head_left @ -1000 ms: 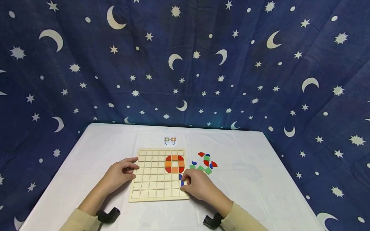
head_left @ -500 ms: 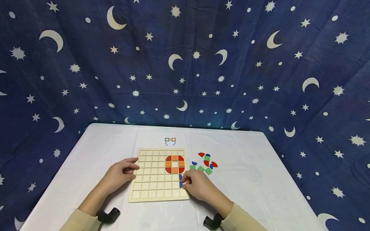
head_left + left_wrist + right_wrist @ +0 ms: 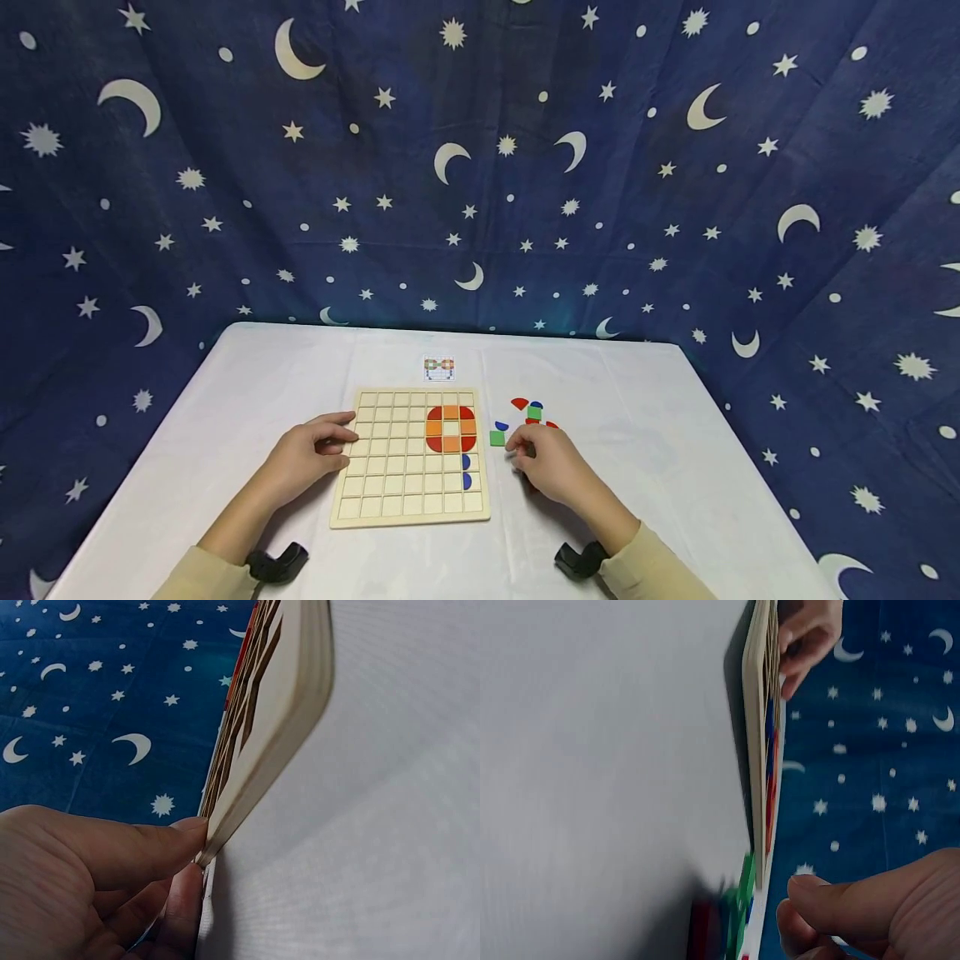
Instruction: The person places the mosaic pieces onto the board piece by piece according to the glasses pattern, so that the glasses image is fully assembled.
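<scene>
A wooden grid board [image 3: 382, 464] lies on the white table. Red quarter-round pieces [image 3: 434, 444] and orange squares [image 3: 451, 412] form a ring at its upper right. Below them sit two blue half-circle pieces, an upper one [image 3: 467, 461] and a lower one [image 3: 467, 482]. My left hand [image 3: 303, 457] rests its thumb and fingertips against the board's left edge, seen close in the left wrist view. My right hand [image 3: 553, 462], fingers loosely bent, hovers over the loose pieces right of the board; no piece shows between its fingertips. It hides some of them.
Loose pieces lie right of the board: a green square [image 3: 497, 438], a blue half circle [image 3: 502, 426], a red quarter round [image 3: 520, 403] and another green square [image 3: 534, 412]. A small printed pattern card [image 3: 439, 368] lies behind the board. A star-patterned cloth [image 3: 480, 167] hangs beyond the table.
My right hand has let go of the lower blue half circle on the board and moved right and back, over the loose pieces. The left hand keeps its place at the board's edge.
</scene>
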A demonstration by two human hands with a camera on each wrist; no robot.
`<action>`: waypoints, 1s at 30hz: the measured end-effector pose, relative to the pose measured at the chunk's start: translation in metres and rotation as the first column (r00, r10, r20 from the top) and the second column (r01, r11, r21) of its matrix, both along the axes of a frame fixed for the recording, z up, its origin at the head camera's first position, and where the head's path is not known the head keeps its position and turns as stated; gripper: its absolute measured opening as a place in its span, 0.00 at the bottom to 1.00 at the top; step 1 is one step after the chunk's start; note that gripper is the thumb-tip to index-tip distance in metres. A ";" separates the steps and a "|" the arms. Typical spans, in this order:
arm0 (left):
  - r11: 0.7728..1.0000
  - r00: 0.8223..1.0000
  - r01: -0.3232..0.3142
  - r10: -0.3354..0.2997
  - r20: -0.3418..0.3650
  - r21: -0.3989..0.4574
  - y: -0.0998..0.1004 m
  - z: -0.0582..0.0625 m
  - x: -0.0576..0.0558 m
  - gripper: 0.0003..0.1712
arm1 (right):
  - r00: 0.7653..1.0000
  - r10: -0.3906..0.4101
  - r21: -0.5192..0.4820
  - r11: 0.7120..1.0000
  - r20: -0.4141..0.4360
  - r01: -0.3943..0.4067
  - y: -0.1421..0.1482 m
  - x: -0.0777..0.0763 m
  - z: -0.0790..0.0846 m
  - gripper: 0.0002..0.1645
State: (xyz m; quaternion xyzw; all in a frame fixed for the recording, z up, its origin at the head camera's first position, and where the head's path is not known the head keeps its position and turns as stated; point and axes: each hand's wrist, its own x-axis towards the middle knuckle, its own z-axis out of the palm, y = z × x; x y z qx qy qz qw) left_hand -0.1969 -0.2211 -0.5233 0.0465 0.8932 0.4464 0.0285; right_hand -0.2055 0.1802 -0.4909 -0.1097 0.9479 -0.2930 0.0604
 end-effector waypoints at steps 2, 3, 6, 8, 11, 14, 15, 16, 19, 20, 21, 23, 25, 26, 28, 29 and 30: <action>1.000 1.000 -0.002 0.002 0.002 -0.003 0.000 0.000 0.000 0.19 | 1.000 -0.022 -0.001 1.000 0.001 0.022 0.007 -0.003 0.000 0.09; 1.000 1.000 -0.002 0.002 0.002 -0.004 0.000 0.000 0.000 0.19 | 0.999 -0.035 0.005 0.999 0.001 0.035 0.010 -0.005 -0.001 0.09; 1.000 1.000 0.001 -0.001 0.003 -0.002 0.000 0.000 -0.001 0.19 | 0.998 -0.065 0.012 0.998 0.012 0.065 0.017 -0.007 -0.003 0.09; 1.000 1.000 0.003 -0.003 0.004 0.001 0.000 0.000 -0.001 0.19 | 0.997 -0.072 0.027 0.997 0.009 0.071 0.021 -0.008 -0.004 0.09; 1.000 1.000 0.002 -0.002 0.009 0.005 0.000 0.000 0.000 0.19 | 0.998 -0.067 0.042 0.997 0.008 0.067 0.025 -0.007 -0.007 0.10; 1.000 1.000 0.002 -0.002 0.010 0.004 0.000 0.000 0.000 0.19 | 0.998 -0.063 0.048 0.997 0.013 0.062 0.026 -0.003 -0.009 0.11; 1.000 1.000 0.002 -0.002 0.010 0.003 0.000 0.000 0.000 0.19 | 0.998 -0.064 0.053 0.997 0.012 0.063 0.026 -0.002 -0.010 0.11; 1.000 1.000 0.002 -0.003 0.008 0.003 0.000 0.001 0.000 0.19 | 0.998 -0.068 0.061 0.996 0.011 0.067 0.026 -0.001 -0.010 0.12; 1.000 1.000 0.001 -0.001 0.005 0.001 0.000 0.002 0.000 0.18 | 0.997 -0.080 0.089 0.993 -0.002 0.080 0.025 0.003 -0.011 0.14; 1.000 1.000 0.001 -0.001 0.002 -0.005 0.000 0.002 0.000 0.18 | 0.996 -0.084 0.096 0.992 -0.009 0.084 0.024 0.004 -0.011 0.15; 1.000 1.000 0.000 0.000 0.000 -0.011 0.000 0.002 0.000 0.18 | 0.996 -0.086 0.103 0.991 -0.014 0.087 0.023 0.004 -0.011 0.16; 1.000 1.000 -0.003 0.003 -0.003 -0.021 0.001 0.002 0.000 0.18 | 0.997 -0.080 0.102 0.991 -0.020 0.081 0.021 0.005 -0.012 0.17; 1.000 1.000 -0.004 0.004 -0.003 -0.030 0.001 0.002 0.000 0.18 | 0.998 -0.068 0.091 0.993 -0.017 0.069 0.020 0.005 -0.012 0.17; 0.999 1.000 -0.004 0.004 -0.003 -0.034 0.001 0.002 0.000 0.18 | 0.998 -0.062 0.087 0.994 -0.017 0.063 0.020 0.005 -0.013 0.17; 0.999 1.000 -0.005 0.005 0.002 -0.032 0.001 0.002 0.000 0.18 | 0.999 -0.053 0.084 0.995 -0.011 0.054 0.019 0.006 -0.014 0.17; 1.000 1.000 -0.004 0.004 0.006 -0.029 0.002 0.002 0.000 0.18 | 0.999 -0.054 0.085 0.995 -0.007 0.054 0.019 0.006 -0.014 0.17; 1.000 1.000 -0.002 0.002 0.008 -0.027 0.001 0.002 0.000 0.18 | 0.998 -0.057 0.089 0.994 -0.004 0.057 0.019 0.007 -0.014 0.17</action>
